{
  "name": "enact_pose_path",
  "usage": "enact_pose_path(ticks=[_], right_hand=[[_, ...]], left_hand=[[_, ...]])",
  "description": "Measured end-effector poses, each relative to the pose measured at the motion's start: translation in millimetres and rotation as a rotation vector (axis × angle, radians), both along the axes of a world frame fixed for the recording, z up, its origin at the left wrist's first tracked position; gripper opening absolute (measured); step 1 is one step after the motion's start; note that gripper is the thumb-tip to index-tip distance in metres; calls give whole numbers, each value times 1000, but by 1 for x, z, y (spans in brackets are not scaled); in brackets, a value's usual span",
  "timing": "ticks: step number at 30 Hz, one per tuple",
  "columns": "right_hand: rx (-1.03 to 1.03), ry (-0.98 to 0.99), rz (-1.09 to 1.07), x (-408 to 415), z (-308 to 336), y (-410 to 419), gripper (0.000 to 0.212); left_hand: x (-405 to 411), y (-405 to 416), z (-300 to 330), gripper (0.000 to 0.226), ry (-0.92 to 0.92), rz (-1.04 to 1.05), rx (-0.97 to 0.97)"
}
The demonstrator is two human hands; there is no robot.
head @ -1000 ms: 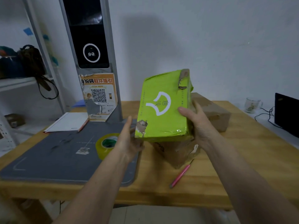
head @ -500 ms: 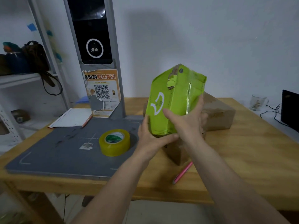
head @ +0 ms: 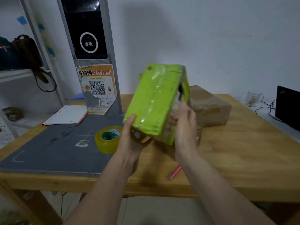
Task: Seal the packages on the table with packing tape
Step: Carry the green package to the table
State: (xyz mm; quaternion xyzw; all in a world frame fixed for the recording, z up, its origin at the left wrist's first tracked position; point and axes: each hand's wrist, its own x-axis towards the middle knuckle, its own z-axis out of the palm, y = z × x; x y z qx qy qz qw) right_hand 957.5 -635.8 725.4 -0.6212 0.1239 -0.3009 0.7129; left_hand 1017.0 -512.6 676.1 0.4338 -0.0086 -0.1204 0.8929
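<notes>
Two bare hands are seen at the centre of the frame, and between them a lime-green, tape-wrapped rectangular package (head: 155, 101) is held up off the light wooden table (head: 240, 153), tilted with its top leaning to the right. The package's lower left corner is cupped by the left hand (head: 132, 138), its fingers curled under the torn end; the right edge is gripped by the right hand (head: 184, 125), whose fingertips are blurred and partly hidden behind the package. A roll of clear yellowish packing tape with a green core label (head: 108, 139) lies untouched on the grey mat (head: 48, 150), just left of the left hand. A brown cardboard parcel (head: 209, 108) rests on the table behind the package, at centre right, and a pink pen (head: 175, 172) lies near the table's front edge. Sealing is judged not yet begun. The glossy wrapping looks slippery, so the package could be dropped onto the table if one hand were released to reach for the tape. Torn patches at the upper right edge could be ripped further if squeezed.
</notes>
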Motion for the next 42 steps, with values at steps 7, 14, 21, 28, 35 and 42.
enact_pose_path(ticks=[7,14,21,28,35,42], right_hand=[[19,94,-163,19,-14,-19,51],[139,8,298,16,-23,-22,49],[229,-104,572,17,-40,-38,98],[139,191,547,19,-48,-52,115],[116,294,702,14,-60,-45,91],[16,429,374,23,-97,-39,44]], left_hand=[[-6,15,-3,84,309,-222,-235],[-3,28,-13,68,298,-322,-118],[-12,44,-26,74,258,-529,-52],[-8,65,-5,70,32,-286,290],[-14,64,-9,48,17,-358,461],[-10,83,-14,39,113,-329,418]])
